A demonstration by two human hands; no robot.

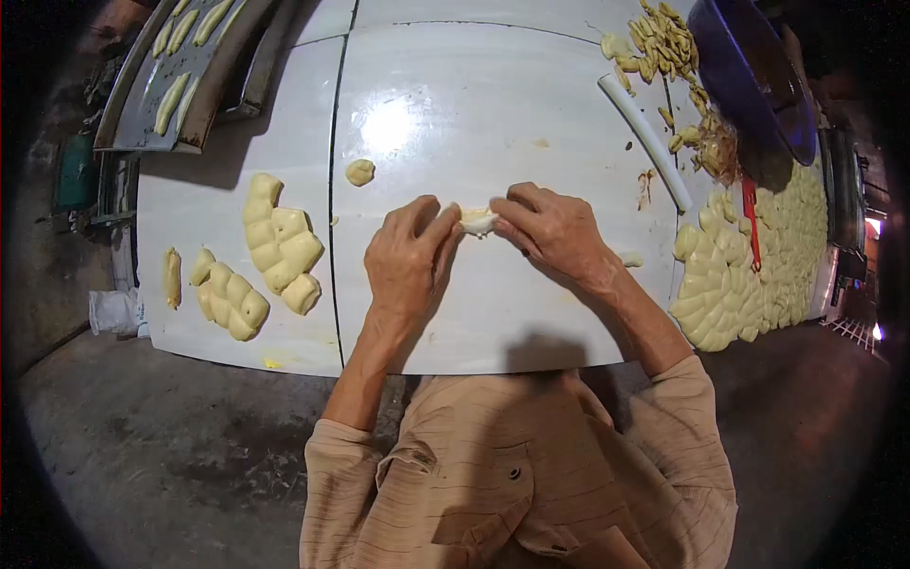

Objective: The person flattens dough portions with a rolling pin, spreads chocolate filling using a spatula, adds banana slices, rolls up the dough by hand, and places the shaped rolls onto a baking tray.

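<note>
Fingers (pixel 445 224) of the left hand (pixel 409 258) and of the right hand (pixel 555 226) are pinched together on a small pale, soft dough piece (pixel 479 222) held between them, just above the glossy white worktop (pixel 493 313). Its long axis appears to run left to right, one end toward each hand; most of it is hidden. Judgement: even pressure from both sides and a light grip should keep the shape regular. Left of the fingers lie yellowish shaped dough lumps (pixel 281 245); right of them, a white plastic tube (pixel 645 142).
</note>
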